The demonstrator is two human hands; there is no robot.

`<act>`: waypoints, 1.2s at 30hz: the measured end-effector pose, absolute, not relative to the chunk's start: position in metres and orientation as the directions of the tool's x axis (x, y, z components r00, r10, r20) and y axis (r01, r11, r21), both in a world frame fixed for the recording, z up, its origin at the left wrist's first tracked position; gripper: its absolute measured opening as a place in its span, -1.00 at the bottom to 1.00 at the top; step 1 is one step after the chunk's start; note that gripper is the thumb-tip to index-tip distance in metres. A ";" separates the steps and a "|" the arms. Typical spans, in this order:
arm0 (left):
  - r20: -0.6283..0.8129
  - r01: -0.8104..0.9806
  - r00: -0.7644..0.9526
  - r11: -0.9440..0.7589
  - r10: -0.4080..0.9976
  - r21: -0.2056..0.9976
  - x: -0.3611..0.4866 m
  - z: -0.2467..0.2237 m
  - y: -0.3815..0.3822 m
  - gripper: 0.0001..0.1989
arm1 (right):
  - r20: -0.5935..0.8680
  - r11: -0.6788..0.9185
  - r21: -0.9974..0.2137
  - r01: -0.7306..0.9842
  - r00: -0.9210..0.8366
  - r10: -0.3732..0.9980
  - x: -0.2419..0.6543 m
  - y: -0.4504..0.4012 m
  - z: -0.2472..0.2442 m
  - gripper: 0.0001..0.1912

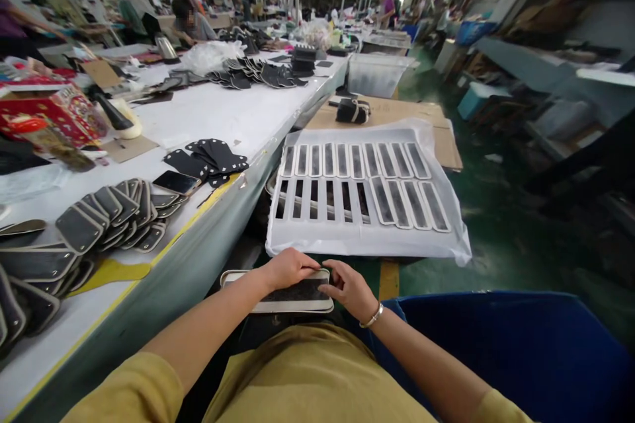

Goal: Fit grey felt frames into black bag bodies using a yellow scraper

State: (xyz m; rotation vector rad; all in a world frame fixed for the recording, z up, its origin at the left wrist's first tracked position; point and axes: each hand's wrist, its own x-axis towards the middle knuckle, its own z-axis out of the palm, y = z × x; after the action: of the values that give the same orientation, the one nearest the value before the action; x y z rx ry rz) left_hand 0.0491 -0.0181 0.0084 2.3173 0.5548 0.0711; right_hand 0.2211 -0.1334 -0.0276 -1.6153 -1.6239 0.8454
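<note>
On my lap lies a dark rectangular panel with a pale raised border point(297, 294), perhaps with another under it. My left hand point(290, 269) reaches across its upper edge, fingertips pinched together at the far right corner. At that same corner, my right hand point(351, 287) curls its fingers over the end, the thumb resting on the dark face. Beyond my hands, a white sheet-covered board point(317, 241) carries a row of similar pale-edged panels point(342, 160) and several more at its lower right point(409, 205). Open slots show in the sheet at lower left.
On the white table point(233, 119) at left are stacked pale-edged dark pieces point(114, 211), a phone point(176, 182) and black cut pieces point(213, 157). A blue bin point(496, 350) stands at right. Cardboard point(411, 122) and a clear tub point(377, 73) lie beyond the board.
</note>
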 end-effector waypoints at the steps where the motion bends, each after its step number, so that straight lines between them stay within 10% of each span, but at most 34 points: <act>1: -0.116 0.369 0.906 -0.628 0.406 0.686 0.049 0.008 -0.018 -0.74 | 0.048 0.052 -0.816 0.576 -0.022 0.999 0.223 -0.134 -0.024 -0.54; 18: -0.202 0.403 0.908 -0.634 0.367 0.660 0.060 0.014 -0.016 -0.75 | -0.165 -0.157 -0.962 0.222 -0.020 0.986 0.230 -0.141 -0.044 -0.54; 26: -0.331 0.426 0.854 -0.177 0.401 0.887 0.037 0.003 -0.001 -0.58 | -0.078 -0.042 -0.948 0.315 -0.102 0.992 0.234 -0.138 -0.041 -0.52; 36: -0.169 0.371 0.917 -0.619 0.361 0.692 0.046 0.006 -0.009 -0.74 | -0.089 0.005 -0.906 0.424 -0.201 0.975 0.238 -0.129 -0.029 -0.54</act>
State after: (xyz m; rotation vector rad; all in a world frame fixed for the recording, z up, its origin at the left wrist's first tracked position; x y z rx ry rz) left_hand 0.0462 -0.0095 0.0059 2.2904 0.5175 -0.0171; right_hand 0.2383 -0.1293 -0.0294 -1.4501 -1.6797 1.1669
